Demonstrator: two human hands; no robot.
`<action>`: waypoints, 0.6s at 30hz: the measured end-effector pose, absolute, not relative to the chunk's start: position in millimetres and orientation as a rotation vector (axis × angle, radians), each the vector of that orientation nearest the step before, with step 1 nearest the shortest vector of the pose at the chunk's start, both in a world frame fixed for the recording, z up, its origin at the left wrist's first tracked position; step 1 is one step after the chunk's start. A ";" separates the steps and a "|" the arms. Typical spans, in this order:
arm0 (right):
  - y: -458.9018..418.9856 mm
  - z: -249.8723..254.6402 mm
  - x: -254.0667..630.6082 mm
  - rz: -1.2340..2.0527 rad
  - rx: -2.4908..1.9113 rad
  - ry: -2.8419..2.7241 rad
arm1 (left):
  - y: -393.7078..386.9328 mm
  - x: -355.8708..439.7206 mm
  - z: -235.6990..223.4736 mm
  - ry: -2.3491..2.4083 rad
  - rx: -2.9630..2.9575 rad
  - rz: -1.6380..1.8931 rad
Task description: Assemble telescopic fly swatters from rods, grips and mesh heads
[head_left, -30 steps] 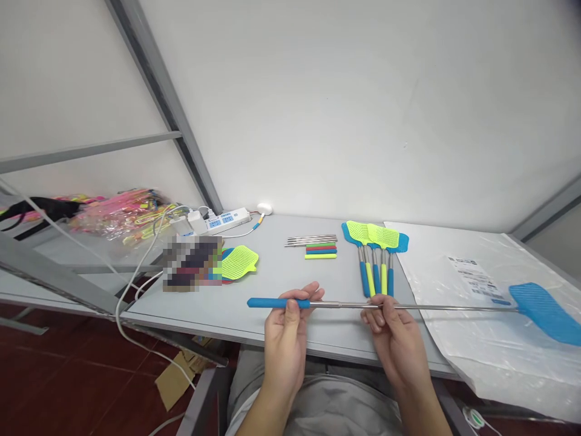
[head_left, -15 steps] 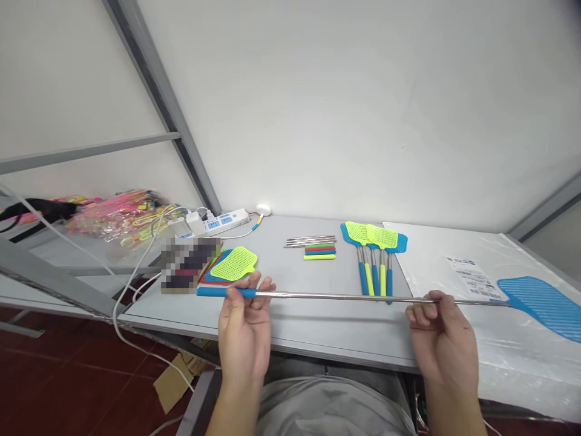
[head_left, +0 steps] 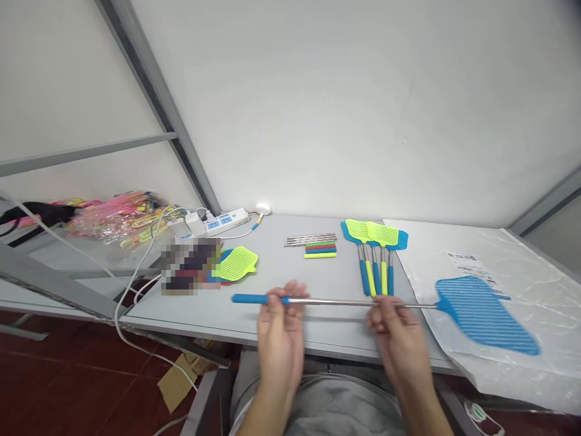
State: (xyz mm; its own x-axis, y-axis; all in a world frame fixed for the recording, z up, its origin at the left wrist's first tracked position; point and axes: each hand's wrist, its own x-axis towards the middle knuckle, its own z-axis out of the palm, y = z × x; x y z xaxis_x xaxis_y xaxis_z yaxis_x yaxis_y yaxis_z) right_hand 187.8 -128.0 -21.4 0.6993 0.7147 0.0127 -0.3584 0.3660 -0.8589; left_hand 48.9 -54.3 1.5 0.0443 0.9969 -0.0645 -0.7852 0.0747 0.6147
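Both hands hold a blue fly swatter level above the table's front part, its slatted head to the right. My left hand is closed on the blue grip, near where the grip meets the metal rod. My right hand pinches the silver telescopic rod closer to the head. Behind the right hand, several fly swatters with yellow and blue heads lie side by side. Several metal rods and coloured grip tubes lie in the middle. Loose swatter heads, yellow on top, are stacked at the left.
A white plastic sheet with a label covers the table's right side. At the back left sit a power strip and cables. Bagged colourful items lie beyond the metal frame. A blurred-out patch hides something beside the heads.
The swatter's rod has become shorter. My hands have come closer together, the right moving left with the head and the left moving right with the grip.
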 end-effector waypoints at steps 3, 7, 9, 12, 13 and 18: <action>-121.8 -30.5 165.6 0.844 -1.006 -0.515 | -78.0 67.7 -7.9 0.501 0.551 1.249; -120.4 -27.7 165.3 0.880 -1.026 -0.541 | -83.8 69.2 -7.3 0.508 0.591 1.183; -122.3 -21.8 172.2 0.905 -0.973 -0.515 | -78.1 64.4 -3.8 0.520 0.557 1.182; -125.7 -12.4 182.2 0.908 -0.850 -0.432 | -64.7 55.0 1.4 0.554 0.476 1.252; -126.6 -9.7 185.3 0.905 -0.818 -0.410 | -59.7 51.4 3.0 0.563 0.461 1.285; -129.0 -2.3 203.2 0.807 -0.767 -0.248 | -39.1 30.9 10.2 0.558 0.462 1.401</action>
